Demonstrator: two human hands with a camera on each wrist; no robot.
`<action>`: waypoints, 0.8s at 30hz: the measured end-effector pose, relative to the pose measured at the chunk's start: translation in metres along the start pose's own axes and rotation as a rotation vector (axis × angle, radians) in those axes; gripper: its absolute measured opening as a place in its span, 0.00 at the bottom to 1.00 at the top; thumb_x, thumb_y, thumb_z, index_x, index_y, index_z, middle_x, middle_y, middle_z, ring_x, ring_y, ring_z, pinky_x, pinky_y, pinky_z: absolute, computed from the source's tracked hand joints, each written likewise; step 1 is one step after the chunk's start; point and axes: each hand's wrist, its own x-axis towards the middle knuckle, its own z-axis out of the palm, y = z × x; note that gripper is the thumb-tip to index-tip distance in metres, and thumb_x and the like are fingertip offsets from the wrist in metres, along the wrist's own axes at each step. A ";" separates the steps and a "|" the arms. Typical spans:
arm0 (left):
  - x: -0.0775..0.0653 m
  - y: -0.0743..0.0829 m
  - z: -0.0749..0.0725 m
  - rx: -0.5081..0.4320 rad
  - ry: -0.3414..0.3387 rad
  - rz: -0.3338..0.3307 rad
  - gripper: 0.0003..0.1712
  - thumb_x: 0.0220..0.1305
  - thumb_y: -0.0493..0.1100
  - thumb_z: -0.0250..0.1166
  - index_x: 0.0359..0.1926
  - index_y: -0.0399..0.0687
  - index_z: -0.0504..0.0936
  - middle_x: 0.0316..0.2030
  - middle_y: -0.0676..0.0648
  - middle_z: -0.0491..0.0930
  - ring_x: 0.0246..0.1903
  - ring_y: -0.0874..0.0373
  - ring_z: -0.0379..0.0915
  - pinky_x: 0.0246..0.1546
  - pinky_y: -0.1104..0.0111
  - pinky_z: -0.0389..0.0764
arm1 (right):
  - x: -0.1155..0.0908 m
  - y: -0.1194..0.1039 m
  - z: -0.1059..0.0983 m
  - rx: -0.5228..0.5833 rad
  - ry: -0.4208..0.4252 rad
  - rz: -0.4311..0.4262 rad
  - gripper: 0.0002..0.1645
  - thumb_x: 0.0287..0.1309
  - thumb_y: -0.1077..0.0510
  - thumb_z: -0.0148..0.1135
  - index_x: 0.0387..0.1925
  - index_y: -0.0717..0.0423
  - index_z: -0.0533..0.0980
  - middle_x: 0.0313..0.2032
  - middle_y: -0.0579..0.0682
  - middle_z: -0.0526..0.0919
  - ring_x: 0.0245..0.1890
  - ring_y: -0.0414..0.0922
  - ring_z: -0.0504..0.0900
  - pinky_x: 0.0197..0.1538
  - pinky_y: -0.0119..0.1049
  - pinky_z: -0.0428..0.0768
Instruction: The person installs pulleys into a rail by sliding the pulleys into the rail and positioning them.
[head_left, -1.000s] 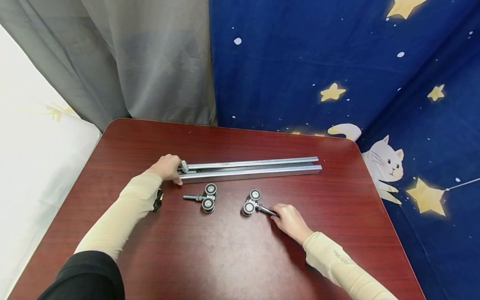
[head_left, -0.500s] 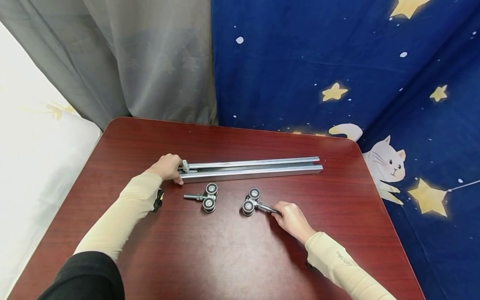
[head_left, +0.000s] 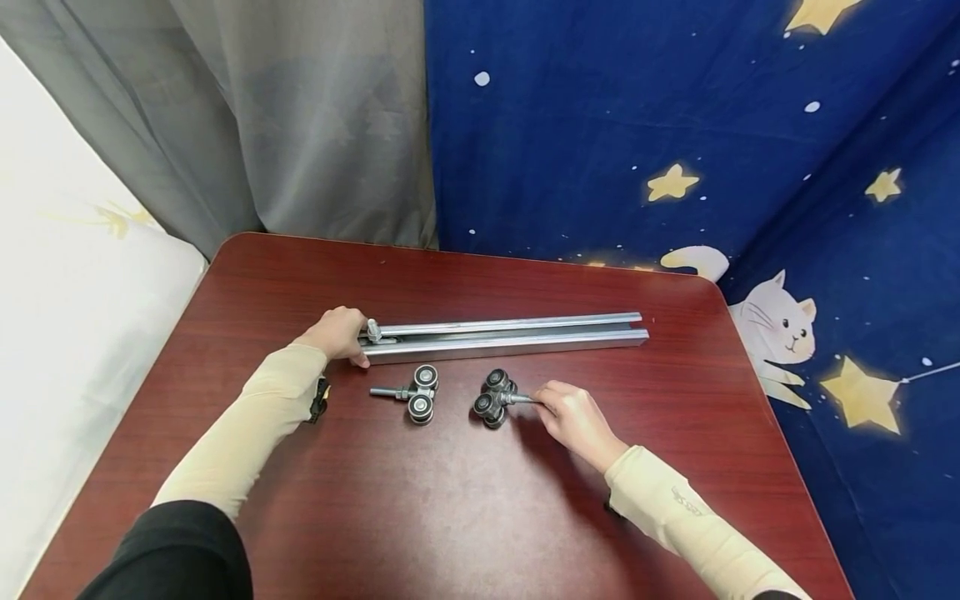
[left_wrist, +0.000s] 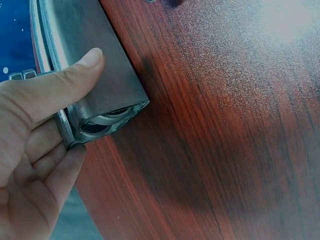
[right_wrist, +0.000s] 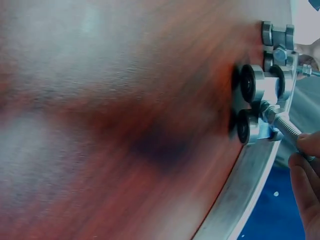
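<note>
My left hand (head_left: pixel 336 333) grips the left end of a silver metal track (head_left: pixel 517 342), thumb on its near side wall. Curved metal parts (left_wrist: pixel 102 125) show inside its open end in the left wrist view. Beside that hand a bolt (head_left: pixel 373 331) stands up from the track's slot. My right hand (head_left: pixel 579 423) pinches the threaded stem (right_wrist: pixel 287 127) of a roller trolley (head_left: pixel 491 402). That trolley's wheels point left and it appears lifted slightly, a shadow beneath it. A second roller trolley (head_left: pixel 422 394) lies on the table between the hands, its stem pointing left.
The reddish-brown wooden table (head_left: pixel 420 508) carries everything. A grey curtain (head_left: pixel 337 125) and a blue star-patterned curtain (head_left: pixel 562 142) hang behind its back edge. At the left is a white surface (head_left: pixel 82 333).
The right hand has turned its trolley so more wheels show, and moved it slightly left and up. The left hand keeps its grip on the track; the other trolley stays put.
</note>
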 end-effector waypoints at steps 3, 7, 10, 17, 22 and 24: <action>0.001 0.001 0.000 -0.007 -0.008 -0.008 0.36 0.34 0.47 0.77 0.45 0.29 0.78 0.41 0.35 0.79 0.43 0.40 0.73 0.46 0.49 0.69 | 0.008 -0.002 0.001 0.001 0.010 -0.020 0.09 0.35 0.70 0.68 0.24 0.59 0.79 0.24 0.46 0.80 0.25 0.40 0.78 0.30 0.32 0.77; 0.000 0.001 0.000 0.000 -0.008 -0.007 0.36 0.34 0.47 0.76 0.45 0.29 0.78 0.41 0.35 0.79 0.42 0.40 0.73 0.45 0.50 0.70 | 0.022 -0.007 0.006 -0.005 0.021 -0.055 0.09 0.36 0.70 0.68 0.26 0.60 0.80 0.25 0.47 0.80 0.27 0.41 0.79 0.33 0.33 0.77; 0.000 0.001 0.002 0.006 -0.007 -0.006 0.36 0.34 0.47 0.76 0.45 0.29 0.78 0.41 0.35 0.79 0.42 0.41 0.73 0.45 0.50 0.70 | 0.035 -0.012 0.012 -0.026 0.013 -0.077 0.09 0.38 0.69 0.68 0.28 0.60 0.81 0.26 0.48 0.81 0.28 0.42 0.79 0.34 0.33 0.78; 0.002 0.004 0.004 0.020 0.015 0.024 0.34 0.34 0.47 0.76 0.43 0.30 0.79 0.39 0.37 0.81 0.40 0.42 0.74 0.43 0.51 0.71 | 0.052 -0.016 0.020 -0.047 -0.054 -0.064 0.09 0.43 0.69 0.64 0.31 0.59 0.81 0.27 0.48 0.80 0.26 0.40 0.79 0.32 0.32 0.77; 0.001 0.000 0.003 0.019 0.013 0.008 0.30 0.32 0.47 0.77 0.38 0.33 0.80 0.30 0.43 0.81 0.33 0.47 0.73 0.40 0.52 0.70 | 0.050 -0.015 0.023 0.053 -0.052 -0.019 0.10 0.43 0.69 0.65 0.33 0.59 0.81 0.29 0.47 0.81 0.28 0.39 0.80 0.32 0.31 0.78; 0.000 -0.002 0.002 0.014 0.013 0.005 0.30 0.32 0.47 0.77 0.38 0.33 0.80 0.28 0.44 0.80 0.32 0.48 0.73 0.40 0.52 0.70 | 0.049 -0.015 0.026 0.106 -0.039 0.006 0.11 0.44 0.69 0.66 0.33 0.60 0.80 0.30 0.48 0.82 0.28 0.40 0.81 0.33 0.31 0.78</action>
